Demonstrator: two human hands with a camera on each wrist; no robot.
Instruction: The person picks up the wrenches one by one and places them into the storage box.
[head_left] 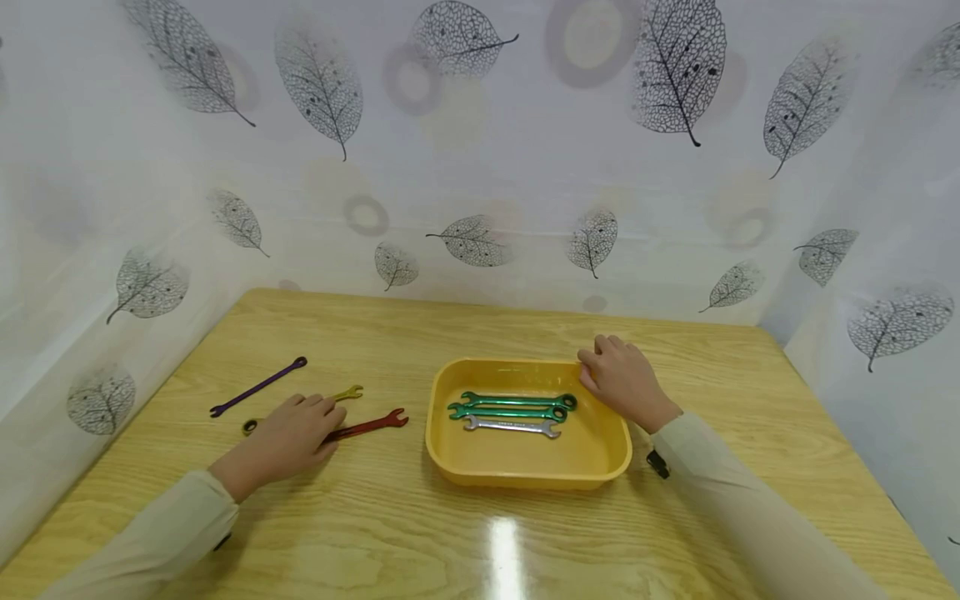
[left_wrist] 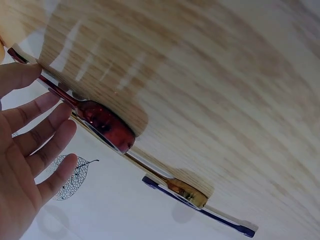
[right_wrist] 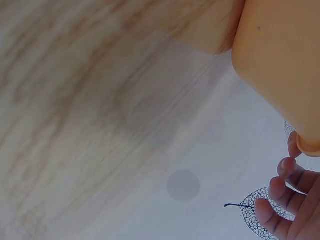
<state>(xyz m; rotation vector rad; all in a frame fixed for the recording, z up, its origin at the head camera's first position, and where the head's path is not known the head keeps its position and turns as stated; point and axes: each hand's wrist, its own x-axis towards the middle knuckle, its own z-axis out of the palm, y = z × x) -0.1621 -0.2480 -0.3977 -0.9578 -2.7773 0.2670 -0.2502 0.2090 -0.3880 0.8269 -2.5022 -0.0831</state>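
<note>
My left hand point(head_left: 288, 437) reaches over the red wrench point(head_left: 375, 424) and the yellow wrench point(head_left: 348, 393) on the table, hiding parts of both. In the left wrist view its fingers are spread and fairly straight, with thumb and index fingertips right at the red wrench's shaft point(left_wrist: 62, 92). Beyond it lies a purple wrench point(head_left: 258, 387). With my right hand point(head_left: 626, 379) I hold the far right corner of a yellow tray point(head_left: 528, 481), fingers over its rim. Inside the tray are two green wrenches point(head_left: 517, 401) and a silver wrench point(head_left: 510, 426).
The wooden table point(head_left: 360, 533) carries everything and backs onto a white curtain point(head_left: 480, 167) printed with leaves. A small black object point(head_left: 657, 464) shows beside the right sleeve point(head_left: 720, 475).
</note>
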